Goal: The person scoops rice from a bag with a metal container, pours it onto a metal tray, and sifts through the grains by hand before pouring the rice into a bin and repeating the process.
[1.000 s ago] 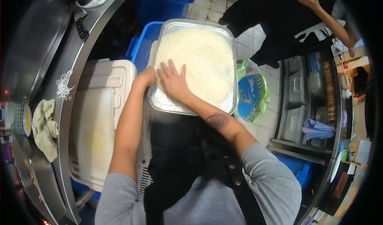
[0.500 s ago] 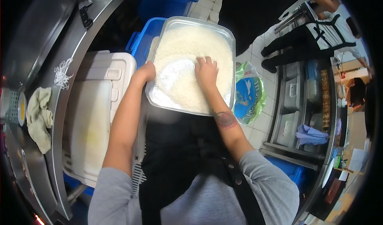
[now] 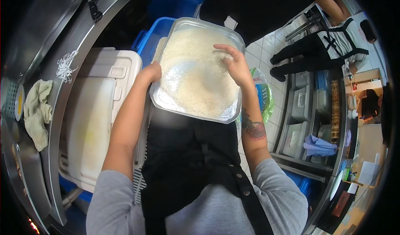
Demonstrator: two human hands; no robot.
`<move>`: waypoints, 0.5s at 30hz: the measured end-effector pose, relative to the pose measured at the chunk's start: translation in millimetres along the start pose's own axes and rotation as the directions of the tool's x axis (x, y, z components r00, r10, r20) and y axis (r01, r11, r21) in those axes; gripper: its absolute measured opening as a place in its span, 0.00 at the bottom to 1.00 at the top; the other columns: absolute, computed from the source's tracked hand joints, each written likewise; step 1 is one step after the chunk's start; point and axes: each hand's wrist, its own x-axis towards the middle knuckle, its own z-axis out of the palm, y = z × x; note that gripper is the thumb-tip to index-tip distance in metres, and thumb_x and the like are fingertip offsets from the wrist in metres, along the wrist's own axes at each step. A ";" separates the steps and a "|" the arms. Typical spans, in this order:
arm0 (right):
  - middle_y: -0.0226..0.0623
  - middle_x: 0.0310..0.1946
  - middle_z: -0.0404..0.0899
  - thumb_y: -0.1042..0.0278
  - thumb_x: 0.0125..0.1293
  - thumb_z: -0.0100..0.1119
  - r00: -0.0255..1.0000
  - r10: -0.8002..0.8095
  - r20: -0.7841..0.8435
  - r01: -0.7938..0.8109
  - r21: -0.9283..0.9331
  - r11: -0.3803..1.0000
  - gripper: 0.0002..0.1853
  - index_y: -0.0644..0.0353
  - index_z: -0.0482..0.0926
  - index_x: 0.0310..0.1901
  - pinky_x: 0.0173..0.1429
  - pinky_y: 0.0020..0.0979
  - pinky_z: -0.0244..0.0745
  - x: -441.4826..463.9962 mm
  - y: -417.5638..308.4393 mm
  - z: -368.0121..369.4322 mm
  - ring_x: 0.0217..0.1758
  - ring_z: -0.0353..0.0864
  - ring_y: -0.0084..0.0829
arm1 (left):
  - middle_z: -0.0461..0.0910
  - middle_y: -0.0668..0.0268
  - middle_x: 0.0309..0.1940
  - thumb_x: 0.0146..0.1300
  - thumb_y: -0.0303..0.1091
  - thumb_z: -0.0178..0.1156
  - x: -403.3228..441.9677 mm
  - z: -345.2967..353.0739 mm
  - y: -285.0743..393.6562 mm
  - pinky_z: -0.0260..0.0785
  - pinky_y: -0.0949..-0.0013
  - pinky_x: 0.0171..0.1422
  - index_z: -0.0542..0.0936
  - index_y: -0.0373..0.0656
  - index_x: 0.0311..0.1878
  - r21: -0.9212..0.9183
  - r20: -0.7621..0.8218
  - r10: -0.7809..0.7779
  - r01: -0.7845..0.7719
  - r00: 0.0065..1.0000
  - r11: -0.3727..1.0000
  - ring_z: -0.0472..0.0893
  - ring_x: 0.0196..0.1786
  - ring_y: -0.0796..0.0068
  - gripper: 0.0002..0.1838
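Pale crumbs [image 3: 200, 78] lie in the metal tray [image 3: 166, 100], heaped toward its far side, with bare metal showing along its left and near edges. Through the head camera, I see the left hand [image 3: 152, 71] at the tray's left rim, fingers curled closed on it, their tips hidden. I have the right hand [image 3: 234, 64] over the tray's right half, fingers loosely bent and parted from the thumb; I cannot tell if any crumbs are in it. A blue tub [image 3: 157, 30] shows past the tray's far left corner, and a green-edged bag [image 3: 268, 99] sits to the tray's right.
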 end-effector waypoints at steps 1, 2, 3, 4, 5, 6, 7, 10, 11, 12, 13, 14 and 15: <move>0.46 0.47 0.83 0.78 0.60 0.54 0.999 0.025 0.036 -0.027 0.035 0.999 0.18 0.62 0.80 0.53 0.57 0.31 0.75 0.1 1.1 -0.3 0.49 0.82 0.37 | 0.75 0.33 0.52 0.59 0.18 0.49 -3.9 -4.6 2.9 0.71 0.56 0.60 0.66 0.19 0.59 0.008 0.018 0.000 0.000 1.000 1.000 0.78 0.58 0.44 0.23; 0.47 0.50 0.81 0.74 0.61 0.56 0.996 0.078 0.046 -0.073 -0.091 0.993 0.18 0.61 0.79 0.54 0.59 0.34 0.74 -2.3 1.4 1.4 0.52 0.81 0.39 | 0.75 0.33 0.52 0.59 0.18 0.49 -7.8 -8.3 5.3 0.71 0.56 0.60 0.66 0.19 0.59 0.016 0.037 0.001 -0.001 0.999 1.000 0.78 0.58 0.43 0.23; 0.48 0.52 0.80 0.71 0.61 0.58 0.990 0.131 0.049 -0.118 -0.215 0.969 0.18 0.59 0.79 0.54 0.60 0.36 0.73 -7.5 1.1 4.8 0.54 0.80 0.40 | 0.75 0.32 0.52 0.59 0.18 0.48 -8.8 -8.8 5.4 0.71 0.56 0.60 0.66 0.19 0.59 0.006 0.037 -0.005 0.004 0.999 1.000 0.77 0.58 0.43 0.23; 0.49 0.55 0.78 0.68 0.62 0.60 0.982 0.185 0.043 -0.160 -0.336 0.928 0.19 0.58 0.79 0.55 0.62 0.39 0.72 -13.8 1.0 9.2 0.57 0.78 0.42 | 0.75 0.32 0.52 0.59 0.18 0.48 -9.0 -9.4 5.4 0.71 0.56 0.60 0.66 0.19 0.58 -0.002 0.038 -0.008 0.008 0.999 1.000 0.77 0.58 0.43 0.23; 0.49 0.58 0.76 0.66 0.62 0.60 0.992 0.127 0.022 -0.103 -0.462 0.881 0.19 0.56 0.79 0.55 0.63 0.41 0.71 -22.6 8.3 18.0 0.60 0.76 0.44 | 0.75 0.32 0.53 0.59 0.18 0.48 -8.9 -10.2 5.8 0.71 0.56 0.60 0.66 0.19 0.58 -0.006 0.039 -0.009 0.009 0.999 1.000 0.77 0.58 0.42 0.23; 0.50 0.60 0.73 0.63 0.62 0.60 0.998 0.069 0.006 -0.053 -0.579 0.813 0.19 0.55 0.79 0.56 0.64 0.42 0.70 -33.6 22.9 32.0 0.62 0.74 0.46 | 0.75 0.32 0.52 0.59 0.18 0.48 -10.1 -11.8 6.7 0.71 0.55 0.60 0.67 0.19 0.58 0.003 0.043 -0.008 0.008 0.999 1.000 0.77 0.58 0.42 0.22; 0.51 0.63 0.71 0.61 0.63 0.60 1.000 0.010 -0.007 -0.012 -0.686 0.727 0.20 0.53 0.79 0.56 0.65 0.44 0.69 -44.1 35.2 46.1 0.65 0.72 0.48 | 0.75 0.31 0.52 0.58 0.18 0.48 -12.1 -13.8 7.5 0.71 0.55 0.60 0.67 0.19 0.57 0.016 0.047 -0.004 0.003 0.999 1.000 0.77 0.58 0.42 0.22; 0.41 0.70 0.63 0.53 0.64 0.60 0.941 -0.118 0.316 0.315 -0.697 0.644 0.23 0.44 0.75 0.61 0.68 0.65 0.56 -74.0 47.0 81.4 0.75 0.56 0.45 | 0.75 0.30 0.51 0.58 0.18 0.49 -10.5 -14.9 7.2 0.71 0.54 0.60 0.67 0.19 0.56 0.045 0.054 0.011 -0.014 0.998 0.999 0.77 0.58 0.41 0.22; 0.37 0.71 0.62 0.52 0.64 0.59 0.900 -0.188 0.392 0.417 -0.655 0.630 0.24 0.40 0.74 0.62 0.68 0.71 0.52 -82.7 47.3 90.1 0.78 0.52 0.43 | 0.75 0.30 0.51 0.58 0.19 0.49 -10.1 -13.3 7.0 0.70 0.54 0.60 0.67 0.19 0.56 0.055 0.059 0.016 -0.020 0.998 0.998 0.77 0.57 0.41 0.22; 0.35 0.70 0.62 0.51 0.65 0.57 0.861 -0.241 0.448 0.495 -0.629 0.599 0.23 0.38 0.74 0.62 0.67 0.73 0.52 -84.0 52.3 96.5 0.77 0.53 0.42 | 0.75 0.30 0.51 0.59 0.20 0.48 -18.9 -19.8 11.3 0.71 0.53 0.60 0.66 0.19 0.56 0.031 0.052 0.089 -0.091 0.995 0.995 0.77 0.57 0.39 0.21; 0.33 0.70 0.63 0.50 0.66 0.56 0.815 -0.291 0.501 0.570 -0.600 0.562 0.23 0.37 0.74 0.62 0.67 0.74 0.52 -82.9 60.4 102.0 0.77 0.53 0.42 | 0.75 0.30 0.51 0.58 0.20 0.48 -18.8 -18.5 13.8 0.71 0.54 0.60 0.66 0.19 0.57 0.049 0.063 0.045 -0.048 0.997 0.998 0.77 0.58 0.40 0.23; 0.32 0.70 0.64 0.49 0.67 0.54 0.761 -0.339 0.552 0.641 -0.565 0.519 0.22 0.36 0.74 0.62 0.66 0.75 0.52 -80.9 68.5 106.3 0.76 0.54 0.41 | 0.75 0.31 0.52 0.58 0.20 0.49 -18.1 -17.2 15.1 0.70 0.56 0.61 0.65 0.19 0.58 0.068 0.071 -0.001 -0.004 0.997 0.998 0.77 0.58 0.41 0.24; 0.31 0.70 0.64 0.49 0.68 0.52 0.781 -0.338 0.525 0.621 -0.591 0.515 0.22 0.35 0.74 0.63 0.66 0.76 0.51 -73.3 77.9 108.0 0.77 0.54 0.41 | 0.75 0.32 0.52 0.58 0.20 0.49 -14.7 -17.3 14.5 0.70 0.57 0.61 0.64 0.18 0.60 0.087 0.072 -0.047 0.041 0.996 0.995 0.76 0.59 0.42 0.25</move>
